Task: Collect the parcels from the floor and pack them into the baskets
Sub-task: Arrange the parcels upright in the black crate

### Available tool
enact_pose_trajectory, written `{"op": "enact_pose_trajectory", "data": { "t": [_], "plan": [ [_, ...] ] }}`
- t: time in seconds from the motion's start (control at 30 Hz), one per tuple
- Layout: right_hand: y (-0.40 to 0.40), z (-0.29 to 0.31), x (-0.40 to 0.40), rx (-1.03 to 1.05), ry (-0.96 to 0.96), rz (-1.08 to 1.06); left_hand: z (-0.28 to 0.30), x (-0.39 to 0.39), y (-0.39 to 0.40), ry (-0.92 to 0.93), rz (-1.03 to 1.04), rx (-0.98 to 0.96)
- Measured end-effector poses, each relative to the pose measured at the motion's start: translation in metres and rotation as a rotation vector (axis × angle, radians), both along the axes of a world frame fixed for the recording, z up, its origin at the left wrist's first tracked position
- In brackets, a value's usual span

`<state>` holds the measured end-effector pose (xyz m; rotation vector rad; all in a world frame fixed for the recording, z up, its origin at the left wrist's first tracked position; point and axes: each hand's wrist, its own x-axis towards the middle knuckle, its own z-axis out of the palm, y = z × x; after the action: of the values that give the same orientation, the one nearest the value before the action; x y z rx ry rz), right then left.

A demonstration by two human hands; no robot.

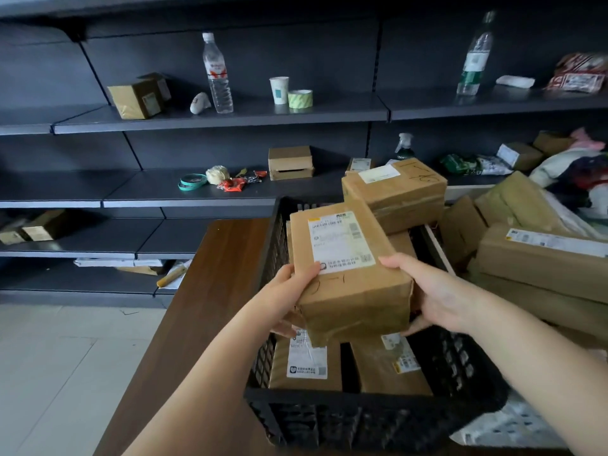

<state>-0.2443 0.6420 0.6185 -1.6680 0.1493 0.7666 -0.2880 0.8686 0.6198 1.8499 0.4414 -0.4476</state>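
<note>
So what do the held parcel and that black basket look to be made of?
Held parcel: brown corrugated cardboard by the look, matte, with glossy tape and a white paper label; its near corner is crumpled. Black basket: probably moulded plastic, given its uniform lattice walls with a slight sheen.

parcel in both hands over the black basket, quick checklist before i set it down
1. Grip: left hand and right hand both hold the parcel: ok.
2. Parcel over the black basket: ok.
3. Free floor space in basket: two boxes lie below, another at the back: not ok, it must stack.
4. Parcel wrapping: near edge crumpled and torn: not ok.
5. Basket steady on the wooden table: cannot tell.
</note>
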Motion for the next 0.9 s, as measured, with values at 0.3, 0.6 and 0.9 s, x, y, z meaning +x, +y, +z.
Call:
{"op": "enact_pose_trajectory", "data": {
  "t": [0.3,0.6,0.9],
  "plan": [
    [-0.005,0.001,-0.029,-0.156,0.115,0.034,-0.001,-0.019,0.003,0.078,-0.206,0.084],
    [0.003,-0.010,-0.021,-0.161,0.302,0.058,-0.002,-0.008,0.009,0.129,-0.189,0.167],
    [0.029,-0.040,-0.024,-0.196,0.314,0.045,-0.021,-0.008,0.009,0.263,-0.159,0.256]
  ]
}}
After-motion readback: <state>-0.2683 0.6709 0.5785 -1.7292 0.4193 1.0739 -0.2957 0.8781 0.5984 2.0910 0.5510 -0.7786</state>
